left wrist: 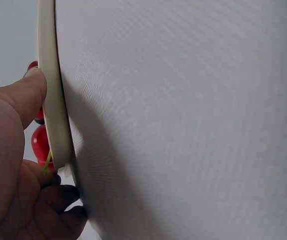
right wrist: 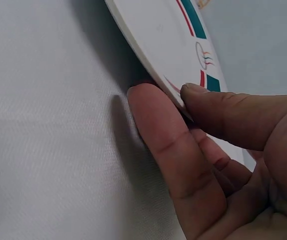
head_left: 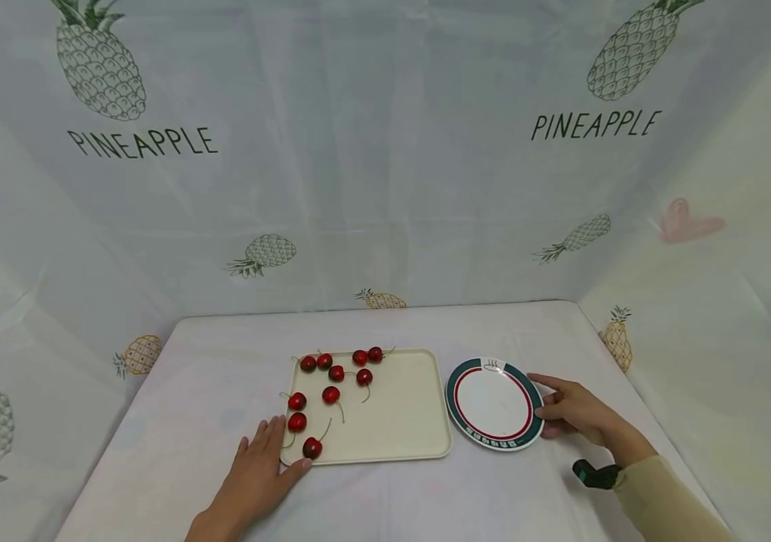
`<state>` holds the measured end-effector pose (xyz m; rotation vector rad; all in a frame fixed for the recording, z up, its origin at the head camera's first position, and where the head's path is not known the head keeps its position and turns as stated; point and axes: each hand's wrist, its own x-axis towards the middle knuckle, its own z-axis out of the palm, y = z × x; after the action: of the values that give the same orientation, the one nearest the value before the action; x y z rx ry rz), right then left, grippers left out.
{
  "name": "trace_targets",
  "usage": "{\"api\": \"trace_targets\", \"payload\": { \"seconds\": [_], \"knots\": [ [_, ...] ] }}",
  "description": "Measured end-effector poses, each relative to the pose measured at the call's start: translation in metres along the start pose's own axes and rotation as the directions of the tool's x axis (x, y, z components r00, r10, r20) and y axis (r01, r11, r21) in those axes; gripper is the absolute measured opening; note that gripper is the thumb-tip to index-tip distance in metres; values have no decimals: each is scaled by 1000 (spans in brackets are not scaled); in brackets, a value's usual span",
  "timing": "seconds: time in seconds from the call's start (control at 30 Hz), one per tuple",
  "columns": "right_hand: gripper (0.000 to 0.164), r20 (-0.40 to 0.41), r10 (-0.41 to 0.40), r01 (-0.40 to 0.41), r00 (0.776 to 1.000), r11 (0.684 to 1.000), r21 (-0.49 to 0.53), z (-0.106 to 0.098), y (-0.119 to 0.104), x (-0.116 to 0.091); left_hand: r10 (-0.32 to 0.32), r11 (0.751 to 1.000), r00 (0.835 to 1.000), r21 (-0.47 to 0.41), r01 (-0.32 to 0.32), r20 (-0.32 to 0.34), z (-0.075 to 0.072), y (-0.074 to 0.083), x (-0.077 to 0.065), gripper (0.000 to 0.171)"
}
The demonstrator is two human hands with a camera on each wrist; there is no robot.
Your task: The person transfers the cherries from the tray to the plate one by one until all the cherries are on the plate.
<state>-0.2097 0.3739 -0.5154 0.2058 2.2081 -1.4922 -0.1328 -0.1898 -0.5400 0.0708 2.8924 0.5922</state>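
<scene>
My left hand [head_left: 257,473] holds the near left corner of a cream rectangular tray [head_left: 402,410]. In the left wrist view the thumb of that hand [left wrist: 6,150] lies on the tray's rim [left wrist: 54,95], and the other fingers bend around the corner. Several red cherries [head_left: 331,394] with stems are spread over the tray's left and middle part. A round white plate [head_left: 494,403] with a green and red border stands just right of the tray. My right hand [head_left: 578,412] pinches the plate's right edge, thumb above and fingers below; the right wrist view shows that edge [right wrist: 143,47] lifted off the cloth.
A pale cloth [head_left: 385,504] covers the table. Behind it hangs a light sheet [head_left: 385,173] printed with pineapples, and similar sheets close in both sides. A dark wrist strap device [head_left: 595,475] sits at the right wrist.
</scene>
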Motion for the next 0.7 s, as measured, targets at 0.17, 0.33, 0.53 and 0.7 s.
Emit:
{"api": "trace_targets", "payload": {
  "seconds": [0.17,0.33,0.53,0.7],
  "knots": [
    [85,3,-7,6,1000,1000,19,-1,5,1,-13,1000,1000,3,13,13,-1,1,0,107],
    [82,-49,-4,6,999,999,33,2,9,3,-10,1000,1000,3,10,8,-1,1,0,107],
    [77,-82,-16,20,996,998,57,4,8,3,-10,1000,1000,-1,10,5,0,1,0,106],
    [73,-80,-1,8,997,997,81,4,7,3,-28,1000,999,5,28,14,1,0,1,107]
  ]
}}
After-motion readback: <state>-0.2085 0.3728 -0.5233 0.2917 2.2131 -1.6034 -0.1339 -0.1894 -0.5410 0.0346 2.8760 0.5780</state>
